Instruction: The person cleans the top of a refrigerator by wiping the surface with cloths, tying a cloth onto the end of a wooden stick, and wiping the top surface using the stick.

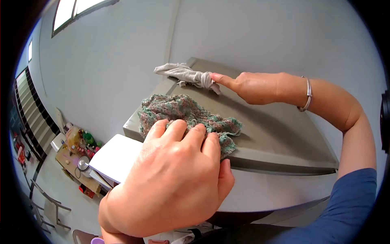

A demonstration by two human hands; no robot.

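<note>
My left hand (174, 162) is palm down with its fingers bent onto a crumpled green and brown knitted cloth (174, 106), near the front edge of a grey-beige flat top (272, 136). Farther back, a twisted off-white cloth (183, 73) lies across the top's left edge. The extended forefinger of my right hand (252, 87) meets the bunched right end of this cloth. The other fingers of that hand are folded in, and its thumb is hidden. A silver bangle is on the right wrist.
Below the top is a white curved front (268, 191), with a white box-like surface (118, 156) to its left. A low table (67, 160) with bottles and bags stands at the far left, near metal-framed chairs (50, 209). A pale wall (260, 32) rises behind.
</note>
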